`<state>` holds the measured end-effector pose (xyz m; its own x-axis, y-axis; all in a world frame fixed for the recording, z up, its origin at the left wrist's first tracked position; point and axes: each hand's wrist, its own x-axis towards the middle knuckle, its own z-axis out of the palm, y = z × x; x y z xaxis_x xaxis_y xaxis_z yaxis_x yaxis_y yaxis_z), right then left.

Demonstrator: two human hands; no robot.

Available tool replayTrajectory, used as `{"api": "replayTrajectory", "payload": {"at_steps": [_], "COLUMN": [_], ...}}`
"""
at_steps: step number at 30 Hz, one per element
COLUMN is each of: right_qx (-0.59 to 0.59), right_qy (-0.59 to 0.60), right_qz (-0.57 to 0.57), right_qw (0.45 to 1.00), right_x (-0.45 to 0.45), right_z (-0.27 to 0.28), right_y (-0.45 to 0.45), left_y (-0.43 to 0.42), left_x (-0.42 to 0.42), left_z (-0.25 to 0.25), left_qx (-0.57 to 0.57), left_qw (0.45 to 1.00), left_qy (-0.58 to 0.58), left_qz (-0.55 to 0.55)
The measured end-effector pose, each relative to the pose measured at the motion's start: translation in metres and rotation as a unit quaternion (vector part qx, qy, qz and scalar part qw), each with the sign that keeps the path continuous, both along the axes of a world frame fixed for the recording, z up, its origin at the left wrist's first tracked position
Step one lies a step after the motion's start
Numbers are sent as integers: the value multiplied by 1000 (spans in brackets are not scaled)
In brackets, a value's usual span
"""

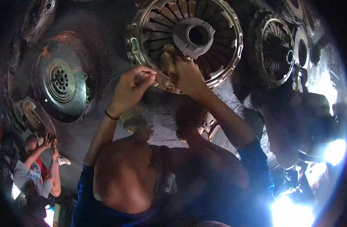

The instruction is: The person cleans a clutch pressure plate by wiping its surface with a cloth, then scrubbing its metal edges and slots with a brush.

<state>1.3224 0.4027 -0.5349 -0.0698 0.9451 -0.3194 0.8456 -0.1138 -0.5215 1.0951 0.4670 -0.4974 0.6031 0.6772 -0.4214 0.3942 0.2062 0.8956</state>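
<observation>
Gripping an apparent rag [167,61], lower left of the hub [183,37] at top centre, with the nearer right hand [187,75]; curling the left hand [131,87], cannot tell if empty.

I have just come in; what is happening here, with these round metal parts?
The person's right hand grips a yellowish-brown, cloth-like piece over the lower part of a large round metal disc with radiating fins; whether it touches the fins is unclear. The left hand is raised near the disc's rim, thumb and fingers close together; I cannot tell if it holds anything. A grey metal wheel with a toothed edge lies to the left.
</observation>
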Motion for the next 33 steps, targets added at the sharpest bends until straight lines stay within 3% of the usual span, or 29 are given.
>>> {"api": "replayTrajectory", "payload": {"at_steps": [1, 4, 7, 10, 12, 14, 17, 19, 21, 23, 26, 27, 31, 33], "right_qx": [54, -57, 90, 79, 38, 162, 6, 84, 90, 24, 35, -86, 98, 107], "right_qy": [-25, 44, 2, -15, -75, -175, -245, -251, -213, -131, 60, 45, 8, -156], "right_qz": [43, 55, 36, 75, 44, -50, 52, 22, 45, 122, 102, 82, -53, 49], "right_qw": [997, 996, 995, 994, 995, 970, 968, 964, 972, 983, 992, 992, 994, 981], "right_x": [-5, -19, -26, -17, 5, 29, 44, 7, -26, -41, 2, 13, 12, -13], "right_z": [-25, 15, -5, 16, 35, 33, 5, -23, -21, -4, 11, 14, 36, -25], "right_y": [8, 61, 92, 119, 137, 159, 195, 174, 150, 123, 133, 145, 156, 154], "left_y": [-1, -4, 1, -2, 1, -3, 2, 3, 3, 0, 3, 4, -1, 1], "left_x": [3, -3, -11, -14, -21, -28, -29, -18, -15, -16, -16, -17, -21, -17], "left_z": [2, 7, 6, 6, 4, -2, -14, -5, -5, -8, -4, -6, -15, -12], "left_qx": [1, -12, -20, -24, -18, -14, 15, -12, -38, -61, -12, -9, -29, -28], "left_qw": [1000, 1000, 1000, 999, 997, 995, 997, 997, 995, 991, 995, 996, 997, 997], "left_qy": [-3, -7, 14, -4, -30, -50, -39, -44, -56, -76, -64, -54, -29, -25], "left_qz": [-1, 2, 5, 43, 66, 90, 62, 66, 74, 90, 81, 77, 65, 60]}}
